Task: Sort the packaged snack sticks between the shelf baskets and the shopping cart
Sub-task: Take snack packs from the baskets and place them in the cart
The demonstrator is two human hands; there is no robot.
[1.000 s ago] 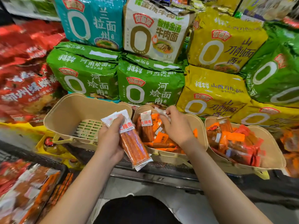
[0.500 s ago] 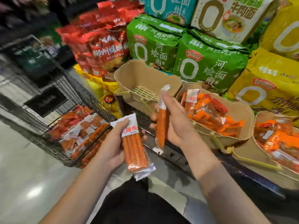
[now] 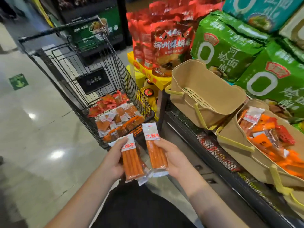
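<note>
**Two snack-stick packs held beside the cart's near rim**

The left hand (image 3: 113, 159) grips a flat, clear plastic pack of orange snack sticks (image 3: 131, 159), its thumb curled over the white label with red characters; a second white pack edge shows beneath it. The right hand (image 3: 174, 159) holds another such pack (image 3: 155, 149) by its right edge, fingers wrapped behind, thumb on the front. Both packs stand nearly upright, side by side with a narrow gap between them, just below the near corner of the shopping cart (image 3: 69, 76).

The cart is black wire mesh with a thin rim. On its floor lies a loose heap of glossy red, orange and white snack packets (image 3: 115, 116), well below the rim. To the cart's left is polished, light-reflecting floor (image 3: 36, 132).

To the right, on a dark mesh shelf (image 3: 218, 155), sit two tan, smooth-walled baskets with yellow handles. The nearer-left basket (image 3: 194, 83) shows a slotted bottom and no packs. The right basket (image 3: 233, 142) is filled with orange and red packs. Behind stand puffy green noodle bags (image 3: 230, 46) and crinkled red bags (image 3: 164, 40).
</note>
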